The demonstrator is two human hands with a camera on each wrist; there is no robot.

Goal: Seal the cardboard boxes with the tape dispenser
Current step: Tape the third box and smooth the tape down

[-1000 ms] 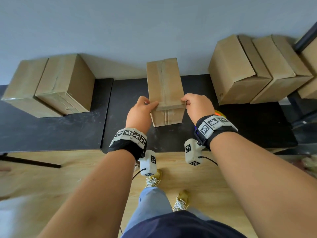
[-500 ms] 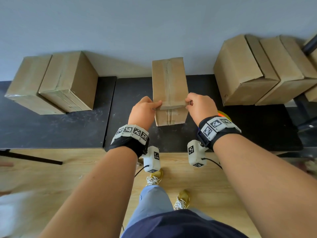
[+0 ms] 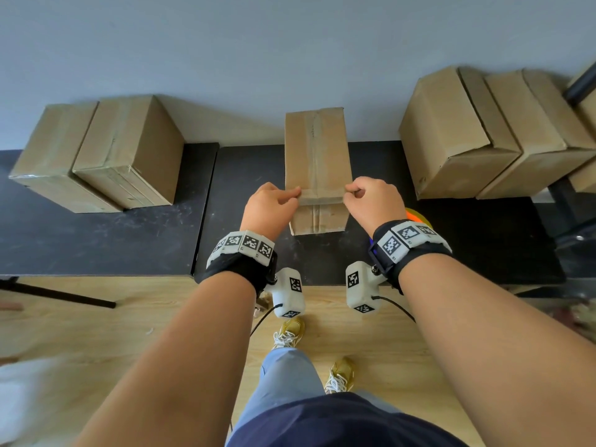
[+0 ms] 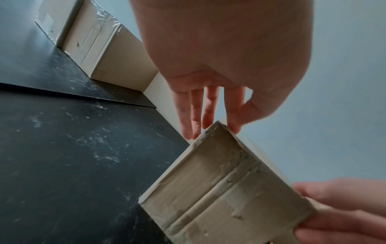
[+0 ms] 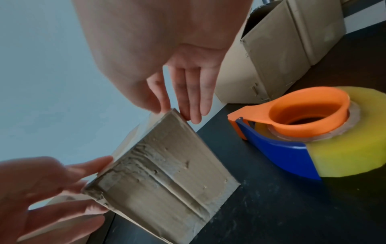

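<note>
A narrow cardboard box (image 3: 316, 156) stands on the black table (image 3: 96, 240), its long top running away from me with a seam down the middle. My left hand (image 3: 290, 196) pinches its near left top corner, thumb on top and fingers (image 4: 208, 115) down the side. My right hand (image 3: 353, 191) pinches the near right corner the same way, fingers (image 5: 188, 99) along the side. The box's near end face (image 4: 219, 189) (image 5: 167, 173) shows old tape marks. The orange and blue tape dispenser (image 5: 303, 132) with a yellow roll lies on the table right of the box, mostly hidden behind my right wrist in the head view (image 3: 416, 216).
Two taped boxes (image 3: 113, 156) sit at the back left against the grey wall. Several more boxes (image 3: 467, 133) stand at the back right. A dark tripod leg (image 3: 58, 295) crosses the wooden floor at the left, below the table's front edge.
Both hands stay pinched on the box's near top corners. Only the head view has shifted slightly; the box has not visibly moved.
</note>
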